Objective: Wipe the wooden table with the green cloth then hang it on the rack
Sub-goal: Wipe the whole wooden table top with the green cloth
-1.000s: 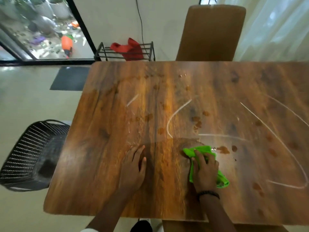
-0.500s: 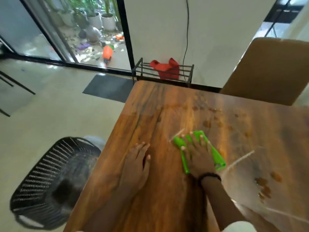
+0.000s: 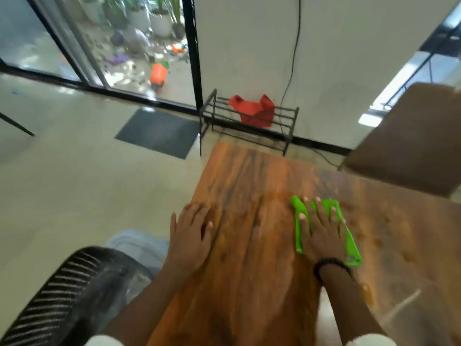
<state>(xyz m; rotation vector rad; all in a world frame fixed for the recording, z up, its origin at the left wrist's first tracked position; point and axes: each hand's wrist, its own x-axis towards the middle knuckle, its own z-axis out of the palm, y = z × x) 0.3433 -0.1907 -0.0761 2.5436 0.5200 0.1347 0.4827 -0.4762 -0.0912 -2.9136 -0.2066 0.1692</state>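
Note:
The wooden table [image 3: 252,245] fills the lower right, with brown spots toward its right side. My right hand [image 3: 321,231] lies flat with spread fingers on the folded green cloth [image 3: 299,221], pressing it on the table near the far edge. My left hand [image 3: 192,233] rests flat on the table's left edge, fingers apart, holding nothing. The black wire rack [image 3: 249,121] stands on the floor against the white wall beyond the table, with a red cloth [image 3: 254,111] draped on it.
A black woven basket [image 3: 64,295] sits on the floor at the lower left. A brown chair back [image 3: 411,141] stands at the table's far right. A dark mat [image 3: 159,132] lies by the glass door. A cable [image 3: 291,58] hangs down the wall.
My right hand has pushed the green cloth farther away across the table. My left hand has slid to the table's left edge. The view has swung left and up toward the rack.

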